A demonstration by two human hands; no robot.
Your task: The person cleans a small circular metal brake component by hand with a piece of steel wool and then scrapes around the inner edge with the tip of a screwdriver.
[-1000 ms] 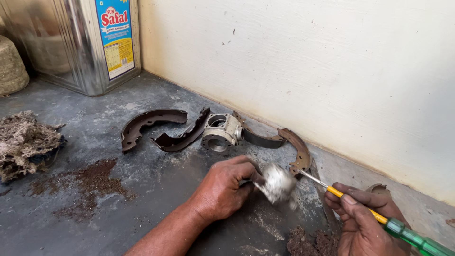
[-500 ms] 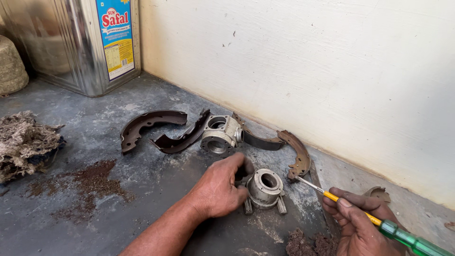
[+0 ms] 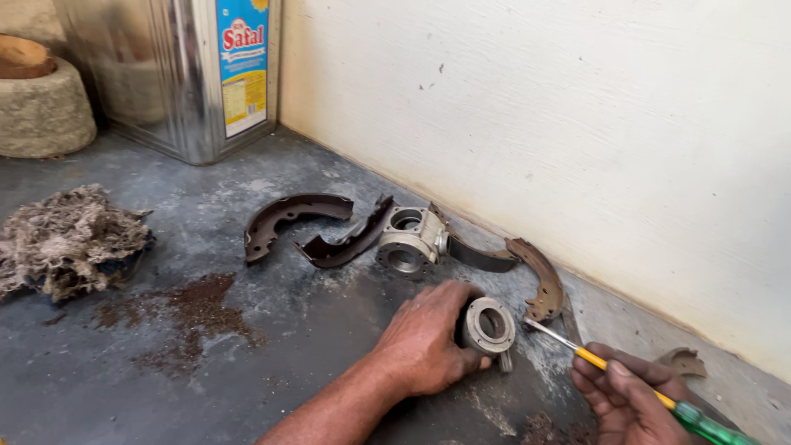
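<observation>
My left hand [image 3: 424, 342] grips a small round metal cylinder part [image 3: 488, 325] and holds it on the grey floor with its open bore turned toward the camera. My right hand [image 3: 630, 404] holds a screwdriver [image 3: 634, 383] with a yellow and green handle; its thin metal tip points at the right side of the cylinder part and ends just beside it. A second metal cylinder body [image 3: 409, 240] lies behind, among curved brake shoes [image 3: 288, 216].
Another brake shoe [image 3: 541, 278] lies against the cream wall [image 3: 577, 124]. A tall metal tin [image 3: 177, 74] stands at the back left beside a round stone block [image 3: 41, 107]. A wad of fibrous waste [image 3: 70, 239] and rusty dust [image 3: 194, 309] lie at left.
My left hand has turned the cylinder part from standing with its bore upward to lying with its bore facing the camera. The screwdriver tip stays close by its right side.
</observation>
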